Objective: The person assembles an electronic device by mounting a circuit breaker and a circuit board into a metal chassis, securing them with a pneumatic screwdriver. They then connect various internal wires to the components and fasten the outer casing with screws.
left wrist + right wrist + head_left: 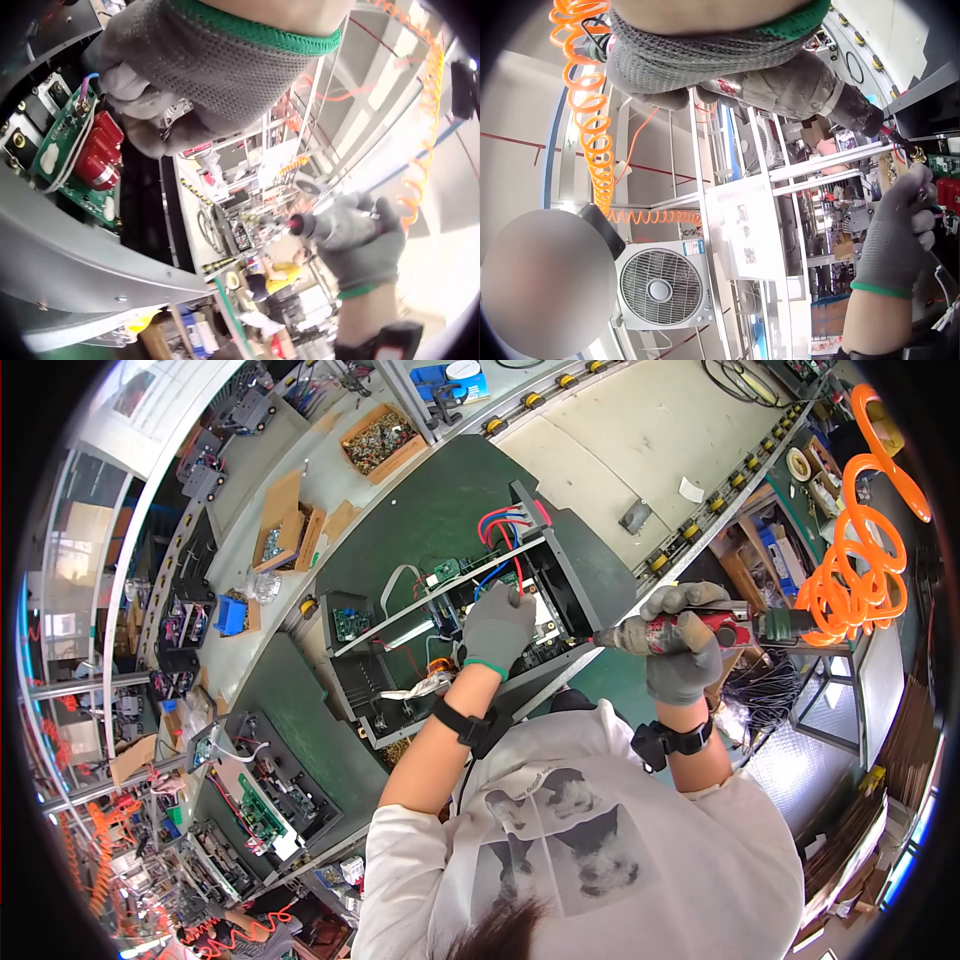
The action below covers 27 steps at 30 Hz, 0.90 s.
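Observation:
My gloved left hand point(499, 622) reaches into an open dark metal chassis point(375, 725), its fingers curled in close to the red and blue wires point(507, 532). A thin purple wire point(85, 88) runs up to these fingers from a green circuit board point(56, 150) with red components point(97, 154). My gloved right hand point(686, 645) grips a red and grey air screwdriver point(628, 637) at the chassis's right side, bit pointing left. Small brass-coloured parts point(918, 155) show at the bit's tip, right by the left fingertips.
An orange coiled hose point(850, 575) trails from the screwdriver. The chassis sits on a dark green board point(425, 500) beside a roller conveyor point(690, 530). Boxes of small parts point(382, 445) stand behind; another opened chassis point(275, 790) lies to the left.

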Tool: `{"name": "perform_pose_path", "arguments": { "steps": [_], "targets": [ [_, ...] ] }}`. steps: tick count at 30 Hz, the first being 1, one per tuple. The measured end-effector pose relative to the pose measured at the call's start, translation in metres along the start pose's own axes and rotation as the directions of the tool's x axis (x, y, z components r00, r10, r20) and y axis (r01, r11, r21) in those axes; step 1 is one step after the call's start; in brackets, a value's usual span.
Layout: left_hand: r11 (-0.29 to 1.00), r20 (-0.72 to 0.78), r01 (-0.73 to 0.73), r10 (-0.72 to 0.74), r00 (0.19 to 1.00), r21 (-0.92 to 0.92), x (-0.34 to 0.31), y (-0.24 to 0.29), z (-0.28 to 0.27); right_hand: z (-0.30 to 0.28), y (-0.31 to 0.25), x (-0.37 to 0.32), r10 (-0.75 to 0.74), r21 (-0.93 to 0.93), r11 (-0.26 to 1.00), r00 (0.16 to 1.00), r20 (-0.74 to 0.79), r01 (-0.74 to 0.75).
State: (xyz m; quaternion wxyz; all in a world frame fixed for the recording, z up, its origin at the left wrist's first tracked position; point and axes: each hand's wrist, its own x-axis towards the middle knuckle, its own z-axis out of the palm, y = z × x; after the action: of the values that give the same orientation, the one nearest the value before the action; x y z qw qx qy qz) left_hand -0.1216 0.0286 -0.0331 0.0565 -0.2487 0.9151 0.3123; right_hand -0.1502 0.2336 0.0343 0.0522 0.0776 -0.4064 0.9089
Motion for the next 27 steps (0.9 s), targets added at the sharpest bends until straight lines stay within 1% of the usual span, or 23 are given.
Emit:
{"name": "perform_pose_path", "arguments": {
  "steps": [1,2,3,5,6,8,9,11,12,13,15,16,17,19,20,21,23,25,26,27],
  "targets": [
    [0.995,0.132,0.035,-0.022,0.991,-0.093,0.003,-0.006,-0.002,-0.001,0.000,0.000,-0.004,0.003,1.000,1.000,-0.006,0.004],
    [0.956,0.211,0.068,-0.007,0.977,-0.284,0.002,-0.015,0.001,-0.003,0.001,0.000,0.000,0.004,1.000,1.000,-0.013,0.000],
    [0.958,0.214,0.067,-0.006,0.977,-0.279,-0.001,-0.018,-0.001,-0.004,0.002,0.000,0.006,0.005,1.000,1.000,-0.019,-0.006],
    [0.866,0.277,0.190,-0.063,0.959,-0.463,-0.005,-0.019,-0.004,-0.005,0.003,0.002,0.003,0.014,1.000,1.000,-0.026,-0.003],
    [0.867,0.280,0.192,-0.063,0.958,-0.459,-0.006,-0.017,-0.004,-0.006,0.004,0.002,0.004,0.022,1.000,1.000,-0.025,-0.003],
    [0.709,0.389,0.390,-0.175,0.905,-0.588,-0.003,-0.009,-0.004,-0.002,0.005,0.002,0.006,0.018,1.000,1.000,-0.016,-0.006],
    [0.709,0.386,0.391,-0.179,0.905,-0.588,0.001,-0.010,0.000,0.000,0.006,0.003,0.005,0.012,1.000,1.000,-0.004,-0.005],
    [0.561,0.488,0.502,-0.191,0.852,-0.658,0.012,-0.011,0.011,0.000,0.008,0.006,0.011,0.035,0.999,1.000,-0.005,-0.011],
    [0.577,0.426,0.500,-0.270,0.863,-0.646,0.010,0.008,0.002,0.000,0.009,0.006,0.018,0.054,0.998,1.000,-0.007,-0.018],
    [0.573,0.428,0.503,-0.273,0.862,-0.647,0.015,0.006,0.007,0.000,0.010,0.007,0.023,0.052,0.998,1.000,-0.005,-0.022],
    [0.605,0.187,0.316,-0.269,0.945,-0.731,0.026,-0.002,0.016,0.000,0.014,0.008,0.016,0.063,0.998,1.000,0.026,-0.017],
    [0.663,0.163,0.302,-0.264,0.951,-0.685,0.030,-0.004,0.016,0.001,0.016,0.007,0.020,0.063,0.998,0.999,0.028,-0.022],
    [0.660,0.163,0.304,-0.268,0.950,-0.687,0.030,-0.007,0.015,0.000,0.017,0.008,0.028,0.052,0.998,0.999,0.037,-0.030],
    [0.692,0.288,0.301,-0.139,0.947,-0.656,0.028,-0.008,0.006,0.002,0.020,0.011,0.041,0.041,0.998,0.998,0.047,-0.043],
    [0.698,0.352,0.330,-0.118,0.928,-0.636,0.025,-0.008,-0.001,0.004,0.023,0.013,0.048,0.050,0.997,0.997,0.062,-0.051],
    [0.699,0.354,0.332,-0.120,0.927,-0.633,0.023,-0.012,-0.002,0.006,0.026,0.015,0.055,0.058,0.997,0.996,0.076,-0.059],
    [0.615,0.375,0.314,-0.032,0.926,-0.723,0.020,-0.019,-0.002,0.012,0.036,0.020,0.054,0.067,0.996,0.996,0.070,-0.059],
    [0.616,0.388,0.315,-0.016,0.922,-0.722,0.023,-0.025,0.000,0.021,0.045,0.027,0.069,0.095,0.993,0.997,0.042,-0.073],
    [0.646,0.381,0.293,-0.003,0.924,-0.705,0.023,-0.025,0.001,0.022,0.055,0.033,0.007,0.111,0.994,0.996,0.094,-0.017],
    [0.674,0.374,0.269,0.011,0.927,-0.688,0.022,-0.025,0.001,0.025,0.060,0.037,0.008,0.110,0.994,0.995,0.097,-0.018]
  ]
}}
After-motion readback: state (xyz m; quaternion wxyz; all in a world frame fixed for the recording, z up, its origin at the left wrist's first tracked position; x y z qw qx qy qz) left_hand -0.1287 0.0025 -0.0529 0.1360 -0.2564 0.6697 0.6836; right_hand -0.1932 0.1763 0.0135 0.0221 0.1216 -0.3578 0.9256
